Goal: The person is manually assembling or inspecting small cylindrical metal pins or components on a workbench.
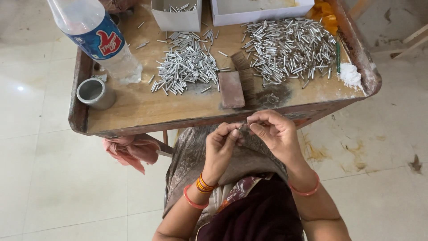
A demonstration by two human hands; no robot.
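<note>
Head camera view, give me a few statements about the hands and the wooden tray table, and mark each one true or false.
1. Both hands, left hand and right hand, meet over the lap, below the table edge. True.
2. The metal cup stands at the table's right end. False: it stands at the left end, near the plastic bottle.
3. Two heaps of small metal tubes lie on the table. True.
4. The brush lies inside a white box. False: it lies on the table between the heaps.

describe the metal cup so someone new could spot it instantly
Start at the low wooden table and go to its near-left corner, beside the lying plastic bottle. The metal cup stands there upright and open-topped: a short, wide grey cylinder, unlike the thin silver tubes heaped mid-table.
</note>
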